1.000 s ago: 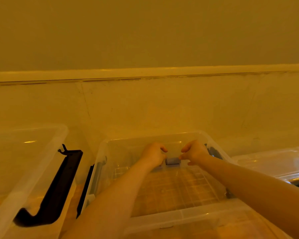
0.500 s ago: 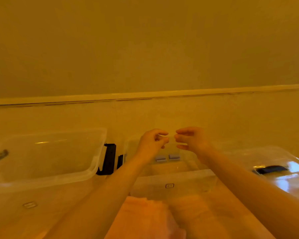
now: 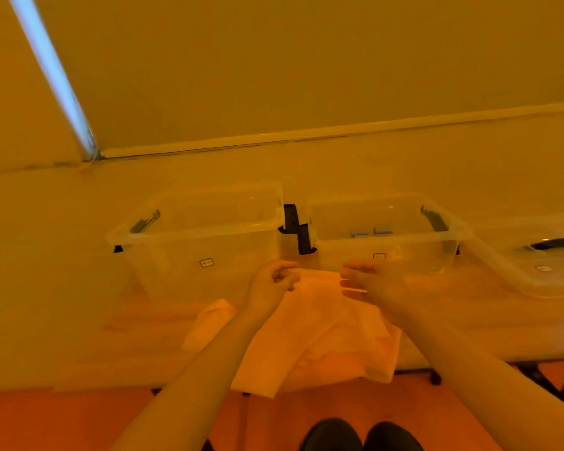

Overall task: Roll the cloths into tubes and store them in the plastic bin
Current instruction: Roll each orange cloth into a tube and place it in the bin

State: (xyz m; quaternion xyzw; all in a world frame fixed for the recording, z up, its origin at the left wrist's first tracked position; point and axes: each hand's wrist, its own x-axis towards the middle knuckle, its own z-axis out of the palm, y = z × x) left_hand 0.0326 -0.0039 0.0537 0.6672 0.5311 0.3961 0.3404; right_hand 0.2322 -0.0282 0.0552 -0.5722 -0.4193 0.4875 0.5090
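At the bottom edge, two dark shoes [image 3: 360, 434] stand on the orange floor [image 3: 46, 421]. Above them, a pile of light cloths [image 3: 310, 340] lies on the table [image 3: 46, 320] and hangs a little over its near edge. Both forearms reach over this pile. The left hand [image 3: 269, 283] is at the far edge of the cloths with its fingers curled; whether it pinches the fabric or holds nothing, I cannot tell. The right hand [image 3: 370, 279] hovers just beside it, with the fingers loosely bent and apart, gripping nothing that is visible. Behind the hands stand two clear plastic bins with black latches: the left bin [image 3: 202, 236] and the right bin [image 3: 388, 232], close side by side. A clear lid [image 3: 541, 255] lies further right. Behind is the wall [image 3: 306, 60].
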